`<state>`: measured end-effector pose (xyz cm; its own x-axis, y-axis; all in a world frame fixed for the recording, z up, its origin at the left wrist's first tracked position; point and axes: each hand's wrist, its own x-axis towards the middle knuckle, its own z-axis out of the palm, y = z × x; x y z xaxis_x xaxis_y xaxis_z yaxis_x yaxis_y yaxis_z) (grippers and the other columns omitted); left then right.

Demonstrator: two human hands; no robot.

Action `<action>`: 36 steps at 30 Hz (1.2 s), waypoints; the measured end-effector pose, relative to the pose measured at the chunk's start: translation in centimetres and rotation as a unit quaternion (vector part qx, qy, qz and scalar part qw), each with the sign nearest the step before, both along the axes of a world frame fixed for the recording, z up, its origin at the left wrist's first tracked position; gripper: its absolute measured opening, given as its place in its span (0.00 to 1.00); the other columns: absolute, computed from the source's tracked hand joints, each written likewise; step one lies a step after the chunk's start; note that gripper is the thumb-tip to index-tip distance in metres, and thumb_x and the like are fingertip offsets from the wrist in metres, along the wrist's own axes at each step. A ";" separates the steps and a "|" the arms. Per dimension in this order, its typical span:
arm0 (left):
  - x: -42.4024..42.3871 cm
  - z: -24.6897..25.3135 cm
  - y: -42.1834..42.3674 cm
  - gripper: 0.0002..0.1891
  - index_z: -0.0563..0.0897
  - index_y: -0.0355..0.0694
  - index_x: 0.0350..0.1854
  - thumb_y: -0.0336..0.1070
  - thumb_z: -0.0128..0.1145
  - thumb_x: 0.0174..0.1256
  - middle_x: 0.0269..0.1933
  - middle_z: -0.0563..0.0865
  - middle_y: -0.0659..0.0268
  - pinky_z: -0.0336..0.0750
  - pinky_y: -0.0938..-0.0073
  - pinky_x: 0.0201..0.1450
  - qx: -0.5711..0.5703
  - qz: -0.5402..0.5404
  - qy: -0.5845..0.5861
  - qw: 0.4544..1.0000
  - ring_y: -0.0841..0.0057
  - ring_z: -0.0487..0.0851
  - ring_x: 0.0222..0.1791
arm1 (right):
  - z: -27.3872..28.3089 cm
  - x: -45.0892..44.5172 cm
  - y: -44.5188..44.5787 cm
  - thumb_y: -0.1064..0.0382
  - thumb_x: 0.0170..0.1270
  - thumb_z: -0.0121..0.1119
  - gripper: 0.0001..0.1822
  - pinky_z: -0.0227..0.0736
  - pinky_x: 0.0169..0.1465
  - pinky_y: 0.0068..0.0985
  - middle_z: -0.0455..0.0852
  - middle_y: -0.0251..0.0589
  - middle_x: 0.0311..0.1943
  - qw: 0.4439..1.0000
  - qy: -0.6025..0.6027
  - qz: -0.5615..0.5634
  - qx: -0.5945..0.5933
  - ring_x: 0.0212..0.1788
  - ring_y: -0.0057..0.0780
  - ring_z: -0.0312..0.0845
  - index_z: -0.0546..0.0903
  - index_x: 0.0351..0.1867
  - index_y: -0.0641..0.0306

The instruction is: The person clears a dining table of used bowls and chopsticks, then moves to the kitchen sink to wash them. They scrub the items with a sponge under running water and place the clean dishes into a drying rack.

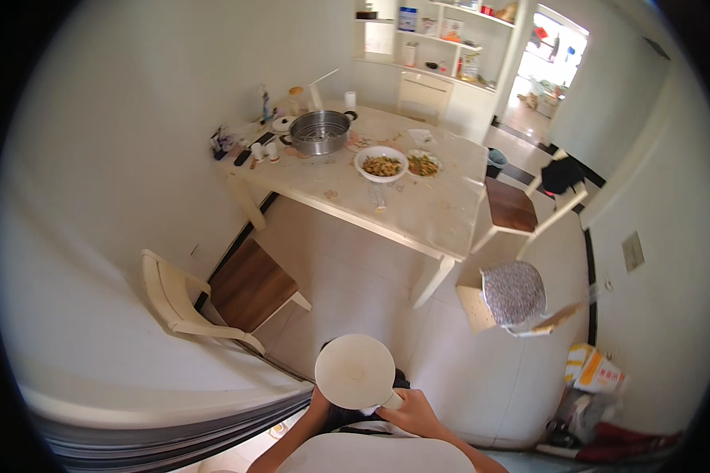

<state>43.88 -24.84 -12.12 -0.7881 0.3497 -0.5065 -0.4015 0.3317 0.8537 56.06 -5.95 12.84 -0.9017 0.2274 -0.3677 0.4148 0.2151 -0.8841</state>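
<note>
In front of my body is a round cream-coloured pan-like thing (355, 371) with a short handle and a small ring mark at its centre. My right hand (411, 412) grips the handle at its lower right side. A bit of white material (368, 410) shows beside my right fingers; I cannot tell what it is. My left hand (318, 401) reaches up to the near left side of the round thing, which hides its fingers. Whether it supports the thing from below cannot be seen.
Ahead stands a cream dining table (432, 210) with a steel steamer pot (319, 133), a white bowl of food (381, 164) and a plate of food (423, 164). A wooden-seated chair (251, 287) is at left, a cushioned stool (513, 292) at right. Bags (594, 372) lie along the right wall.
</note>
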 end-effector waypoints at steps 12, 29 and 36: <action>-20.8 7.8 11.6 0.24 0.79 0.35 0.51 0.50 0.38 0.74 0.41 0.86 0.60 0.76 0.73 0.41 -0.016 0.135 0.010 0.991 0.75 0.83 0.40 | 1.3 -23.4 14.0 0.60 0.53 0.65 0.13 0.70 0.31 0.25 0.82 0.36 0.20 0.998 0.033 0.048 -0.019 0.24 0.19 0.74 0.83 0.33 0.69; -64.6 22.1 18.5 0.25 0.67 0.40 0.67 0.49 0.36 0.75 0.66 0.70 0.63 0.56 0.73 0.70 0.391 0.245 0.029 0.886 0.75 0.65 0.67 | 9.6 -67.6 18.2 0.58 0.53 0.69 0.16 0.70 0.33 0.22 0.82 0.31 0.23 0.998 0.010 0.066 -0.019 0.27 0.15 0.74 0.84 0.38 0.68; -78.1 28.8 19.3 0.33 0.50 0.42 0.75 0.56 0.36 0.74 0.74 0.56 0.59 0.49 0.70 0.73 0.280 0.273 0.264 0.882 0.67 0.59 0.72 | 11.5 -84.4 18.4 0.58 0.51 0.69 0.14 0.66 0.27 0.17 0.80 0.31 0.21 0.997 0.041 0.018 -0.066 0.22 0.14 0.73 0.84 0.34 0.67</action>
<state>-34.25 -5.51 16.66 -0.9908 -0.0752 0.1125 0.1309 -0.3214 0.9379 -28.34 12.45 24.37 -0.9367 0.1479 -0.3173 0.3343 0.1081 -0.9363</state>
